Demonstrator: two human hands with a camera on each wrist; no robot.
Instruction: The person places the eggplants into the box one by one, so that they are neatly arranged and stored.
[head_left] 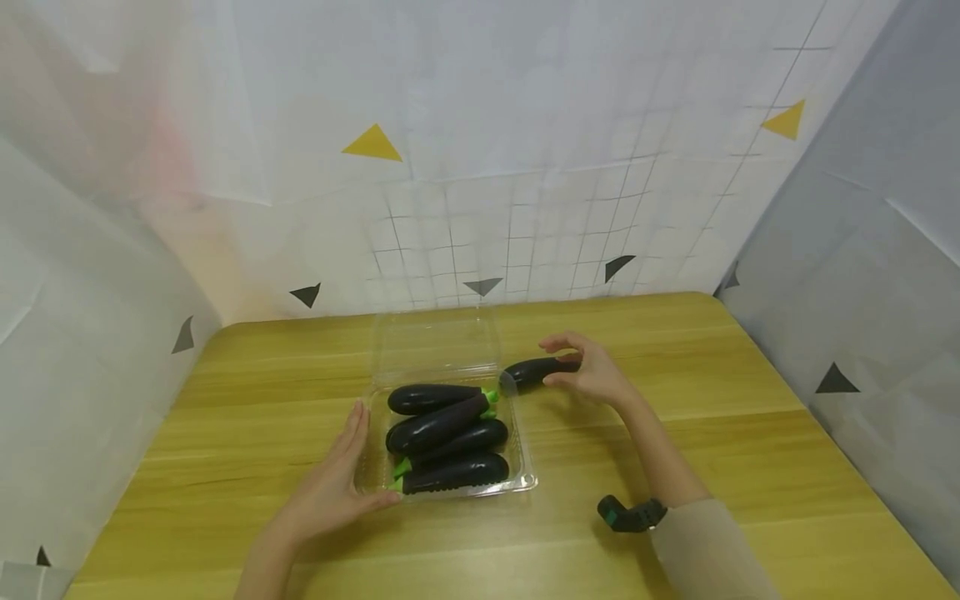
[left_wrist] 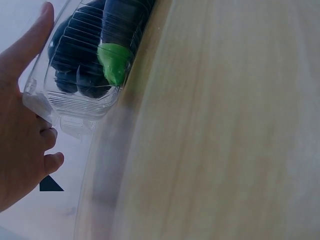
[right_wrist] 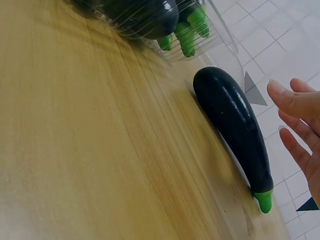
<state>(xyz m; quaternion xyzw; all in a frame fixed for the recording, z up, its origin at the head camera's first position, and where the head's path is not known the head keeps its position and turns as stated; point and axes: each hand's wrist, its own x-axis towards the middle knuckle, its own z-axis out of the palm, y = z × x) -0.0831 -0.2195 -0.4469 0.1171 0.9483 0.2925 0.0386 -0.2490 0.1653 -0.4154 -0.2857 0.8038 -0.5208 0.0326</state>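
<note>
A clear plastic clamshell box point(head_left: 528, 481) sits on the table with several dark purple eggplants point(head_left: 442, 425) inside, their green stems pointing different ways. My left hand point(head_left: 337, 479) rests against the box's left side, fingers straight along the wall and thumb at the front corner. In the left wrist view, the thumb lies along the box wall, close to an eggplant's green stem point(left_wrist: 115, 62). One loose eggplant point(right_wrist: 232, 120) lies on the table right of the box. Over its stem end hovers my right hand point(head_left: 588, 371), thumb and fingers spread apart, with a gap to the eggplant in the right wrist view.
The box's transparent lid point(head_left: 435, 342) is tipped back behind it, toward the white wall sheet point(head_left: 480, 208). White sheets also flank the wooden table point(head_left: 247, 400) on both sides. A dark strap device point(head_left: 630, 515) shows at my right wrist.
</note>
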